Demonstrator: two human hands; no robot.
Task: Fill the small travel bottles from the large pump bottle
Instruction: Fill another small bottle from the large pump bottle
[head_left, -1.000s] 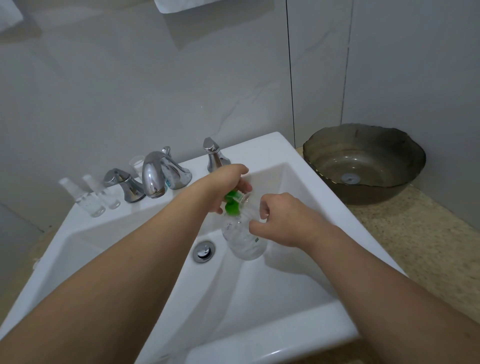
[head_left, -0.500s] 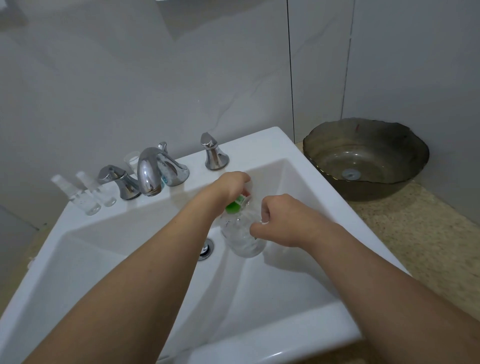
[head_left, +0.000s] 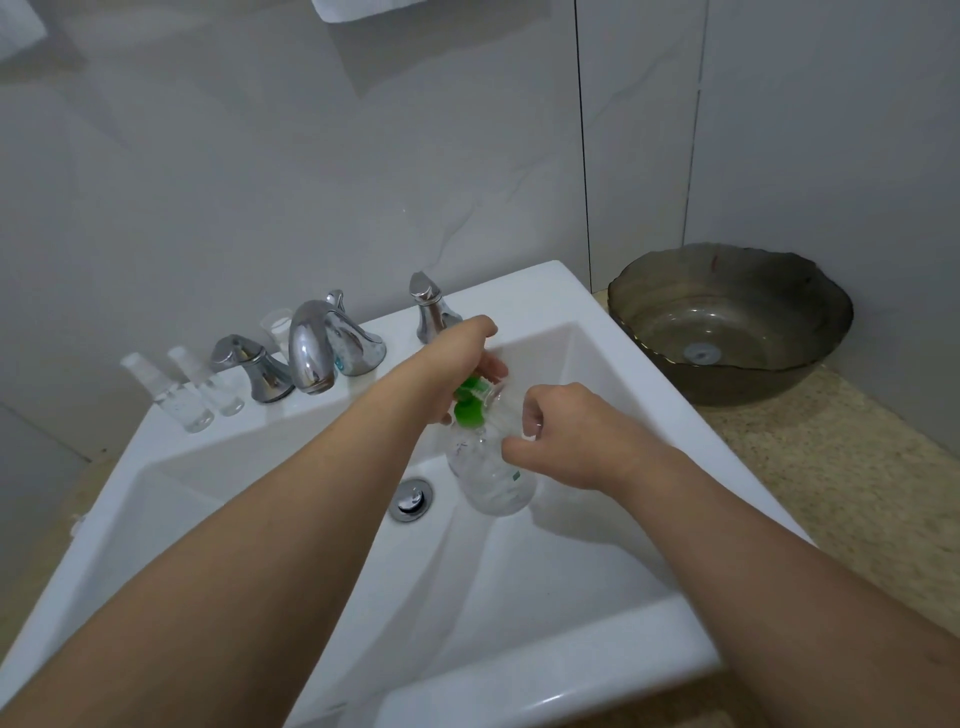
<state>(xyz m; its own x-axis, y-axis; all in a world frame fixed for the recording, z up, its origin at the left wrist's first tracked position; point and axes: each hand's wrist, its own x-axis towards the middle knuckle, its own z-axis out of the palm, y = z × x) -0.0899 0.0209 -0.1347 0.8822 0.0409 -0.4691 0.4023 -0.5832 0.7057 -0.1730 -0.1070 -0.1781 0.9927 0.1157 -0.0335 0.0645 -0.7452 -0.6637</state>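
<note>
White sink fills most of the view; all places below are given relative to it. Beige speckled counter runs along its right side. Dark glass bowl stands on the counter, right of the sink's back corner, apart from the rim.

Over the basin, both forearms reach in from the near edge. Pump bottle, clear with a green pump top, is held above the basin, just right of the drain, tilted with its top toward the back wall. Left hand wraps round the green top, fingers curled on it; the hand hides most of the pump. Right hand sits at the bottle's shoulder, thumb and fingers curled and pinching something clear there; whether that is a small bottle or the pump bottle's own neck cannot be told.

On the sink's back ledge: chrome faucet at centre, one handle to its left, one handle to its right. Two small clear bottles stand upright at the ledge's left end, side by side, well apart from the hands. A small clear cup shows behind the faucet, partly hidden by it.
</note>
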